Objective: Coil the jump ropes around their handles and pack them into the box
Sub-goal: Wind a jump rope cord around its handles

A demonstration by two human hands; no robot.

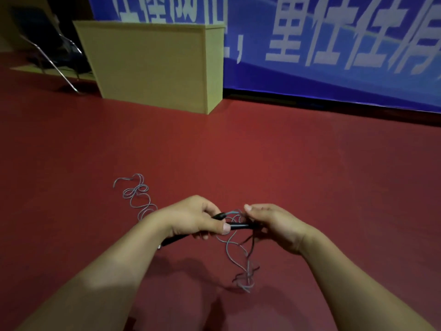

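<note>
My left hand [193, 217] grips two black jump rope handles [238, 226], held together and pointing right. My right hand [272, 223] is closed around the handles' right end, where the thin grey-blue rope [230, 249] loops. Below the hands the rope hangs down in a loose tangle. Another stretch of the rope [137, 194] lies in curls on the red floor to the left of my left hand. The cardboard box [152, 63] stands upright on the floor at the back, well away from both hands.
A blue banner [334, 51] with large white characters runs along the back wall. A dark chair with metal legs [51, 47] stands left of the box. Red floor [286, 151] stretches between me and the box.
</note>
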